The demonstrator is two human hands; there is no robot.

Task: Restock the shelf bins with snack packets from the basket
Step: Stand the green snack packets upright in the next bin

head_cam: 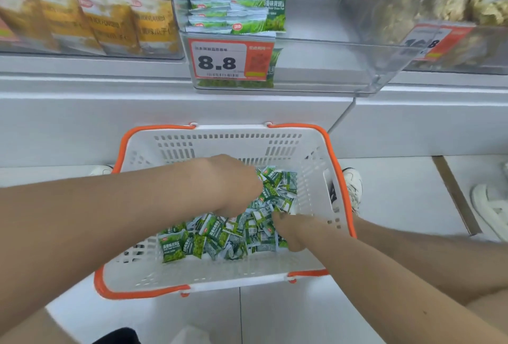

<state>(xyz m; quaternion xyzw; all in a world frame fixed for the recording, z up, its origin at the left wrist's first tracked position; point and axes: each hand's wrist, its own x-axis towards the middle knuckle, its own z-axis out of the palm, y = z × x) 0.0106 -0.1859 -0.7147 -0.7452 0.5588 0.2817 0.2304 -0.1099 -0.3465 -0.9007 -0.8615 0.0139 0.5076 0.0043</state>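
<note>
orange-rimmed basket [340, 176], lower centre: reaching in with left hand [233, 183] and right hand [288, 231], burying fingers among green pea packets [217, 236]; grip impossible to tell.

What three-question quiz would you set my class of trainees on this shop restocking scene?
1. True or false: the white plastic basket with orange handles stands on a shelf.
2. Which price shows on the red-and-white tag of the clear plastic bin? A 8.8 B 5.5 C 2.0
3. Fill in: the left hand and right hand reach into small ___ snack packets.
Key: 1 false; 2 A; 3 green.
</note>
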